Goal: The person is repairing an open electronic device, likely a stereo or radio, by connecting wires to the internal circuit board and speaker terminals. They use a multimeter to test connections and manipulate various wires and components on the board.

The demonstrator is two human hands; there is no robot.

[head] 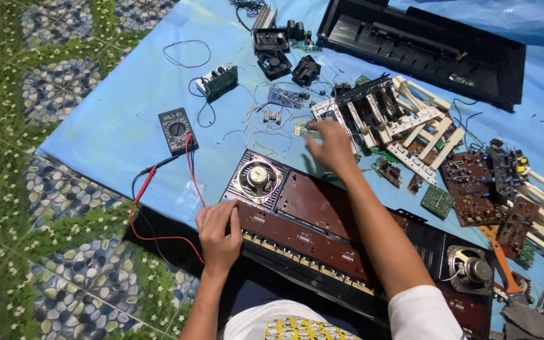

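Brown keyboard board (322, 220) runs left–right; left hand (218, 230) presses it flat, right hand (332, 146) pinches a small part (303, 131).

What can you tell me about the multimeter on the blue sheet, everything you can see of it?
The multimeter is a small dark handheld box, plastic by its look, lying flat and face up on the blue sheet, slightly turned. It has a pale display at the top and a round dial below it. A red lead and a black lead run from its lower end toward the floor and the keyboard chassis. Neither hand touches it; the left hand rests on the chassis nearby.
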